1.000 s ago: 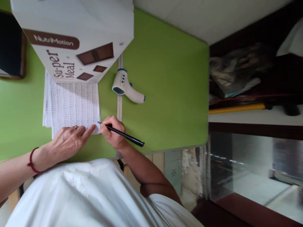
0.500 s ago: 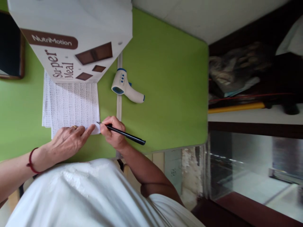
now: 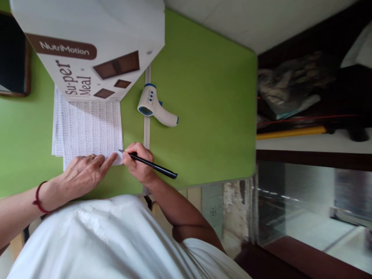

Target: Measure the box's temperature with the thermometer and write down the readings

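Note:
My right hand (image 3: 138, 162) is closed around a black pen (image 3: 157, 166), whose tip points at the right edge of a written sheet of paper (image 3: 93, 128). Rows of small handwriting cover most of that sheet, and more paper (image 3: 57, 128) shows from under its left side. Lying flat across the sheet's lower edge is my left hand (image 3: 87, 170), fingers stretched out and the index finger near the pen tip. A ring and a red cord bracelet (image 3: 39, 197) are on the left hand and wrist.
A white NutriMotion box (image 3: 95, 23) stands over the papers' far end. To its right lies a white and blue infrared thermometer (image 3: 158, 106) on the green table (image 3: 203, 108). A dark framed object (image 3: 13, 54) sits at the left. A shelf with bags (image 3: 290, 89) is beyond the table's right edge.
The pen's back end has tilted very slightly to the left. Both hands stay in nearly the same place, and the view has shifted a little.

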`<state>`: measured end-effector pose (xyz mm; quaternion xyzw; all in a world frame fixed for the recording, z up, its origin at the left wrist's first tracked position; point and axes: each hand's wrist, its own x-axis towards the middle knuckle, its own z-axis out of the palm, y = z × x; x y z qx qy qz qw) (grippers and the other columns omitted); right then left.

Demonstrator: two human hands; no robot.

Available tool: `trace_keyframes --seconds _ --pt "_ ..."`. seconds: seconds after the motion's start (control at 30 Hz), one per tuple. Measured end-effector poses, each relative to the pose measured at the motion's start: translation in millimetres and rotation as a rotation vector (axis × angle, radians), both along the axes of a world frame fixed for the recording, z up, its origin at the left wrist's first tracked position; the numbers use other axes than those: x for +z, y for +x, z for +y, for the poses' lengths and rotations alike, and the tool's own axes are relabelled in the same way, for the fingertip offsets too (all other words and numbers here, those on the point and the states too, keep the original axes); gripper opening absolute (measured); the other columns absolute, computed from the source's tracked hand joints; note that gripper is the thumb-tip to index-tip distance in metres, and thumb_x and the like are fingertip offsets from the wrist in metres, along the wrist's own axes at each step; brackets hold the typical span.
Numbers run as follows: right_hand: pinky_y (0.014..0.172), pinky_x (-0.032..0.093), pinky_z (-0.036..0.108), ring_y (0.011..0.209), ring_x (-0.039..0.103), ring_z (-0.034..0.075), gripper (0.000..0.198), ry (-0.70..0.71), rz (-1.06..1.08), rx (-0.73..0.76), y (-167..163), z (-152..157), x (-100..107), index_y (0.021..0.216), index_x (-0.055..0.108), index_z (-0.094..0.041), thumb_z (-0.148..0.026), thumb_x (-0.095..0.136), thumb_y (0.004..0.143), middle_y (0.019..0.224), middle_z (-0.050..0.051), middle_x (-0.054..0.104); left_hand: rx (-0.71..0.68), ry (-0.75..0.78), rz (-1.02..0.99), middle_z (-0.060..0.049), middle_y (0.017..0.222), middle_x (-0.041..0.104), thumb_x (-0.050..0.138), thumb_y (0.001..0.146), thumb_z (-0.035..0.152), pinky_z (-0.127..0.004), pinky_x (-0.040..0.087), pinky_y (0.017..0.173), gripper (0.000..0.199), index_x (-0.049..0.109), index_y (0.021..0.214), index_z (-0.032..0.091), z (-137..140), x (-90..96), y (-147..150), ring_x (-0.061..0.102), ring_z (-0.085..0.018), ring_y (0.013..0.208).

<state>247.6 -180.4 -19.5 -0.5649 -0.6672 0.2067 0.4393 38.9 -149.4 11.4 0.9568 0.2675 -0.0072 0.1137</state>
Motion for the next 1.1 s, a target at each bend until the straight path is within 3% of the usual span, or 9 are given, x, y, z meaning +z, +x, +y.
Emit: trace_keyframes --seconds 0.3,0.43,0.53,0.6,0.7,0.83,0.9,1.0,1.1 --pt "0.053 0.048 0.022 0.056 0.056 0.01 0.006 0.027 0.023 -0.086 9.4 3.9 24.0 0.088 0.055 -0.024 -0.021 0.06 0.087 0.072 -0.004 0.061 0.01 -0.077 0.049 -0.004 0.077 0.062 0.043 0.094 0.008 -0.025 0.034 0.044 0.046 0.05 0.139 0.016 -1.7 4.0 1.3 0.063 -0.019 0.061" --pt "0.066 0.05 0.03 0.073 0.06 0.016 0.018 0.141 -0.349 -0.042 23.7 25.4 42.1 0.09 0.067 -0.022 -0.008 0.057 0.085 0.083 0.003 0.064 0.018 -0.31 0.025 -0.008 0.091 0.068 0.048 0.098 0.017 -0.027 0.048 0.058 0.029 0.059 0.124 0.013 11.2 22.7 -8.1 0.068 -0.019 0.074" --pt "0.074 0.047 0.038 0.086 0.059 0.022 0.019 0.188 -0.615 -0.08 23.6 42.3 39.4 0.089 0.074 -0.021 -0.009 0.059 0.089 0.089 0.008 0.065 -0.063 -0.626 0.047 -0.008 0.099 0.072 0.059 0.094 0.019 -0.023 0.053 0.072 0.023 0.065 0.116 0.014 48.3 49.2 -28.3 0.07 -0.016 0.084" --pt "0.076 0.045 0.04 0.087 0.057 0.023 0.021 0.184 -0.698 -0.032 18.6 49.6 29.7 0.092 0.076 -0.022 -0.011 0.058 0.093 0.09 0.008 0.065 0.124 -0.723 0.209 -0.001 0.087 0.073 0.063 0.093 0.019 -0.021 0.051 0.067 0.014 0.07 0.105 0.015 81.4 68.5 -43.8 0.067 -0.014 0.073" --pt "0.08 0.045 0.041 0.087 0.056 0.023 0.027 0.145 -0.712 0.117 10.6 54.3 11.8 0.103 0.077 -0.021 -0.011 0.053 0.097 0.091 0.009 0.067 0.68 -0.275 0.177 -0.003 0.087 0.071 0.069 0.093 0.032 -0.033 0.053 0.077 0.028 0.069 0.108 0.008 124.4 82.7 -58.5 0.065 -0.017 0.077" --pt "0.086 0.046 0.042 0.093 0.058 0.024 0.03 0.138 -0.632 0.228 5.8 55.9 -1.9 0.116 0.074 -0.02 -0.011 0.052 0.097 0.102 0.011 0.069 0.788 -0.163 -0.234 -0.015 0.12 0.066 0.082 0.079 0.046 -0.039 0.056 0.084 0.079 0.047 0.137 0.005 149.9 54.5 -56.5 0.065 -0.023 0.098" --pt "0.087 0.048 0.043 0.095 0.059 0.024 0.027 0.195 -0.579 0.197 8.3 58.4 -3.8 0.116 0.072 -0.02 -0.016 0.053 0.097 0.103 0.011 0.068 0.587 -0.26 -0.481 -0.016 0.133 0.062 0.076 0.084 0.051 -0.039 0.055 0.092 0.082 0.039 0.146 0.01 153.3 29.2 -52.3 0.063 -0.024 0.113" --pt "0.092 0.048 0.048 0.102 0.06 0.027 0.031 0.252 -0.514 -0.038 23.7 66.8 -4.6 0.117 0.069 -0.02 -0.014 0.051 0.093 0.107 0.012 0.066 0.529 -0.284 -0.694 -0.018 0.133 0.062 0.075 0.079 0.063 -0.04 0.055 0.096 0.085 0.046 0.142 0.013 155.2 -0.8 -49.5 0.063 -0.028 0.118" --pt "0.102 0.043 0.06 0.122 0.052 0.036 0.051 0.135 -0.568 -0.3 50.5 77.6 -6.4 0.133 0.058 -0.015 -0.016 0.058 0.081 0.131 0.02 0.058 0.53 -0.234 -0.749 -0.018 0.133 0.062 0.071 0.079 0.07 -0.04 0.054 0.097 0.088 0.048 0.142 0.012 155.5 -11.7 -50.2 0.063 -0.029 0.118"
